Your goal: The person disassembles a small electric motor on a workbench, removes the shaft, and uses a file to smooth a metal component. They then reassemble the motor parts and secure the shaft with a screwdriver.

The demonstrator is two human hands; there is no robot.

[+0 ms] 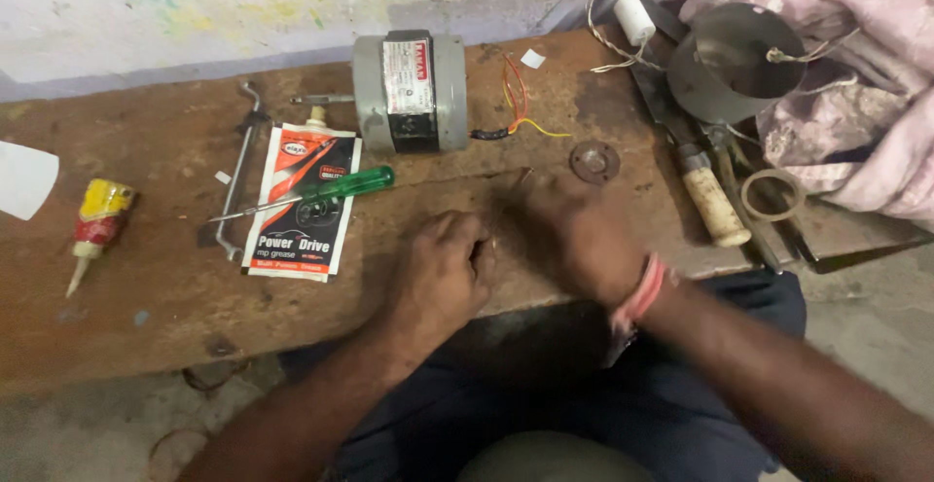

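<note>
My left hand [443, 273] rests on the brown wooden bench [146, 287] with its fingers curled in a loose fist; whether it grips anything is hidden. My right hand [574, 234] lies just to its right, blurred, pinching a thin dark rod [522, 178] that points up toward the motor. A grey electric motor [411, 91] with coloured wires [520, 103] stands behind both hands. A green-handled screwdriver [326, 190] lies across a grease pouch [304, 200] to the left.
A bent metal wrench [236, 166] and a small yellow-red glue tube [95, 224] lie at the left. A round rusty disc [594, 162], a wooden-handled tool [712, 202], a tape ring [772, 195], a metal cone [735, 59], a white spool [634, 18] and pink cloth [856, 83] crowd the right.
</note>
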